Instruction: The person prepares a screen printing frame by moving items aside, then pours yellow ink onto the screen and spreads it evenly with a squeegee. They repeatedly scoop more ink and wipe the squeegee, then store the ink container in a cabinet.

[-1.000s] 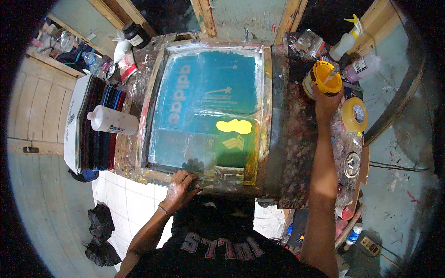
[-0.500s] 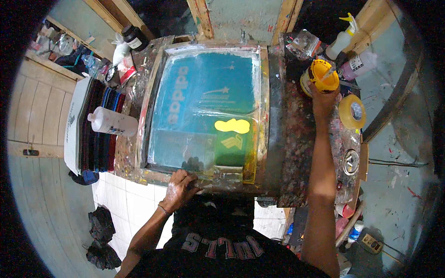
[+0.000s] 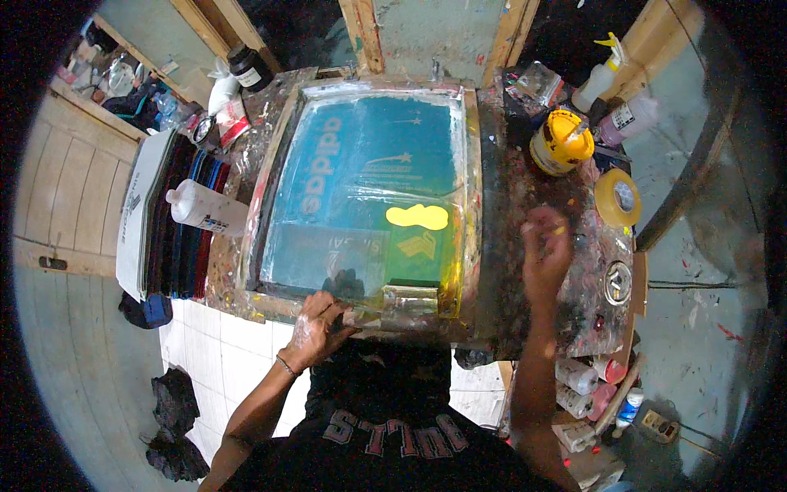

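A screen-printing frame [image 3: 472, 148] with teal and green stencilled mesh lies on the stained table [image 3: 525, 320]. A blob of yellow ink [image 3: 416, 216] rests above a bird design on its lower right. My left hand [image 3: 318, 328] grips the frame's front rail with bent fingers. My right hand [image 3: 544, 254] is raised beside the screen's right, fingers loosely curled and smeared by motion; whether it holds anything is unclear. Behind it stands a yellow tub [image 3: 560, 148] with something upright inside; a roll of clear tape [image 3: 615, 199] lies to its right.
A white bottle [image 3: 205, 207] lies on a stack of boards [image 3: 139, 221] at left. A dark jar [image 3: 250, 70] is at back left, a spray bottle [image 3: 596, 86] and pink bottle [image 3: 627, 119] at back right. A round tin [image 3: 617, 283] sits at right.
My right hand has let go of the yellow tub and drawn back toward me, down beside the screen. My left hand remains at the front rail.
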`<state>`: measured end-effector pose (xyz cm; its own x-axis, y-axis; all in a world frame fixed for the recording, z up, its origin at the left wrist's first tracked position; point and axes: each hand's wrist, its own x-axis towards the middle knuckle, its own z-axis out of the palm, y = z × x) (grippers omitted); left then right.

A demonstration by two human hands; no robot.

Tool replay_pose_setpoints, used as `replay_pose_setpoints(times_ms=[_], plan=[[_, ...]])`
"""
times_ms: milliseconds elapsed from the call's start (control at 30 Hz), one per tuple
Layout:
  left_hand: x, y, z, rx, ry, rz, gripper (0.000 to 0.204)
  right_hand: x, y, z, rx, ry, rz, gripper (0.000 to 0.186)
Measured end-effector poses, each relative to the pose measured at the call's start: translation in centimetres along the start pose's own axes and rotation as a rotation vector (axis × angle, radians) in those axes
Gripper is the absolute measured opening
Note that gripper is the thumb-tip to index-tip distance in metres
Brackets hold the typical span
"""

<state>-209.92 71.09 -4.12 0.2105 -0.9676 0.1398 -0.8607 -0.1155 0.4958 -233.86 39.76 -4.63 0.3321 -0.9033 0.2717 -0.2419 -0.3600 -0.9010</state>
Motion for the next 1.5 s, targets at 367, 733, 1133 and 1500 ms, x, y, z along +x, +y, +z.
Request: replay_pose_setpoints(times_ms=[367, 733, 1133, 1500], plan=[[0.2, 0.0, 0.1, 0.009, 0.05, 0.035, 0.036, -11.6, -8.2, 4.6, -0.516, -0.711, -0.574, 0.056], [0.1, -0.1, -0.2, -0.068, 0.074, 0.057, 0.041, -6.7, -9.0, 7.7, -0.727, -0.703, -0.512, 0.044], [0.1, -0.1, 0.2, -0.082, 0.098, 0.052, 0.039, -5.5, -9.3, 8.3, -0.773, -0.792, -0.383, 0.042], [0.1, -0.1, 0.6, -0.093, 0.138, 0.052, 0.039, 1.6, -8.4, 8.6, -0.534, -0.501, -0.137, 0.045]])
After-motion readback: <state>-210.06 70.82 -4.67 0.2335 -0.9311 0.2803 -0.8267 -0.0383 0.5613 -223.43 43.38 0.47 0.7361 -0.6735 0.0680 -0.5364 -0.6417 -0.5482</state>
